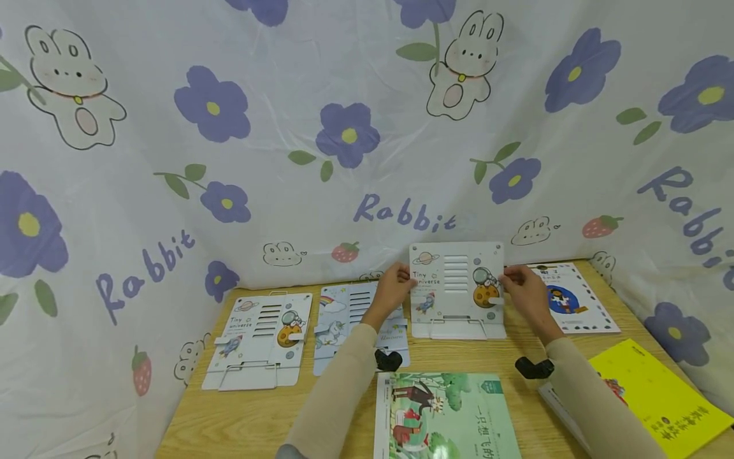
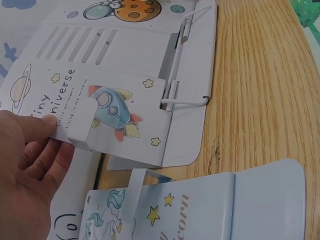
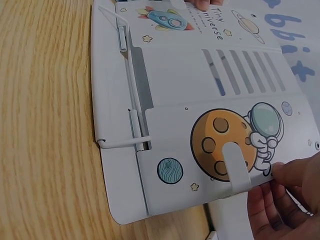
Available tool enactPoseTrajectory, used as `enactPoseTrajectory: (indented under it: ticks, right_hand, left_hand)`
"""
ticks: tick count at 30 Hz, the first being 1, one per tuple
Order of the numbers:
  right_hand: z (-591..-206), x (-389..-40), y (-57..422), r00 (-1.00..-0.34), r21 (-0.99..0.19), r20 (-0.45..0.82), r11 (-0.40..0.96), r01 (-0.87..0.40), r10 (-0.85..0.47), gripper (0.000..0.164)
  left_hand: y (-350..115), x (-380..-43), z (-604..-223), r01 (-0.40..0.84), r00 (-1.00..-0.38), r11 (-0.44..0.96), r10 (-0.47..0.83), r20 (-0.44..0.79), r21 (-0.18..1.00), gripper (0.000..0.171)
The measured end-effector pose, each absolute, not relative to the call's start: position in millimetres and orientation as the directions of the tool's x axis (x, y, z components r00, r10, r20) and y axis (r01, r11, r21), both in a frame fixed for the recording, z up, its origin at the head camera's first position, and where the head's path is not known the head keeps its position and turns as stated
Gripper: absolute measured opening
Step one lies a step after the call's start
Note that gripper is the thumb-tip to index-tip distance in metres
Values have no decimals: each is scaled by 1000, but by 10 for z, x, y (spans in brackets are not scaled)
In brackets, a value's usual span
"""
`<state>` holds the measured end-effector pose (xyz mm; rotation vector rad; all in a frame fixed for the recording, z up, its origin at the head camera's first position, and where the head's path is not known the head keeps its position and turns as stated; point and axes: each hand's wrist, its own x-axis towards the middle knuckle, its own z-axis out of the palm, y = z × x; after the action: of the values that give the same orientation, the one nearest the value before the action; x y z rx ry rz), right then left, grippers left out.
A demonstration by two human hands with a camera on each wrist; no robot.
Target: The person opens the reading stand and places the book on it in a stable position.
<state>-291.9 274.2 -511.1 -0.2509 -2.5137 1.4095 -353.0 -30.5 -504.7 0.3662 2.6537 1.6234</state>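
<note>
A white book stand printed with "Tiny universe", a rocket and an astronaut stands tilted back near the table's rear edge. My left hand pinches its left edge, thumb on the front and fingers behind. On the opposite edge, my right hand pinches it beside the astronaut in the same way. The left wrist view shows the rocket panel with a white clip. In the right wrist view, another clip lies over the orange planet, and a wire bar runs along the lower fold.
A matching stand and a unicorn stand are at the left. A green picture book lies in front, a yellow book at the right, a white book behind it. A rabbit-print cloth hangs behind the table.
</note>
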Motion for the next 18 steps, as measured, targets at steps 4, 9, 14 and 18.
enactPoseTrajectory:
  ticks: [4,9,14,18]
  right_hand:
    - [-5105,-2978,2749,-960,-850,138,527,11,243,38]
    - [-5077,-3051,2726,-961,-841,139,541,14,241,36]
    - [-5083,-3129,2706,-960,-841,145,541,7,239,35]
    - [-5095,-3182,2702,-959,-849,141,529,11,247,34]
  left_hand:
    - [-305,-3545,-5048,182,-976,430,192,108,884,20]
    - [-303,-3566,-5052,178,-978,422,174,114,889,21]
    - [-301,-3583,-5062,170,-982,425,150,116,889,22]
    - [-291,-3591,-5064,161,-984,428,139,111,889,23]
